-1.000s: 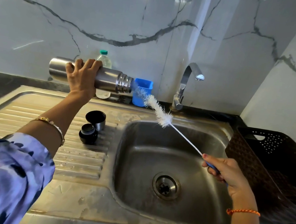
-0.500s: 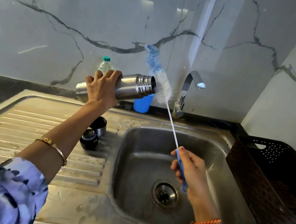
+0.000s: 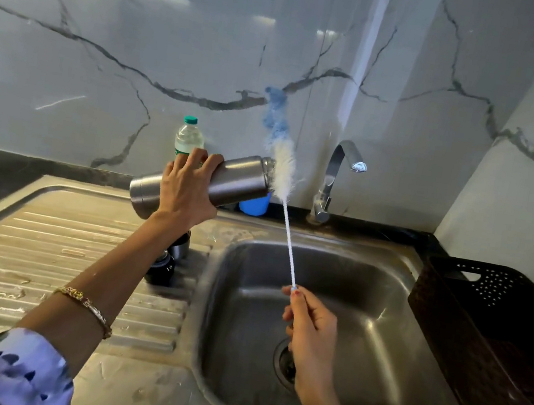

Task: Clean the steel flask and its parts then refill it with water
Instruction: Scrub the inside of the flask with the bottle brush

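The left hand (image 3: 187,190) grips the cylindrical brushed-steel flask (image 3: 213,184) around its middle, holding it nearly on its side above the back left rim of the stainless steel sink basin (image 3: 378,326), mouth tilted up toward the curved chrome tap (image 3: 335,178). The right hand (image 3: 310,333), over the basin, pinches the lower end of a long thin bottle brush with white and blue bristles (image 3: 282,170), which stands almost upright with its bristles just beside the flask's mouth. Left of the basin, on the ribbed draining board (image 3: 43,255), two dark round flask parts (image 3: 166,263) sit partly hidden behind the left forearm.
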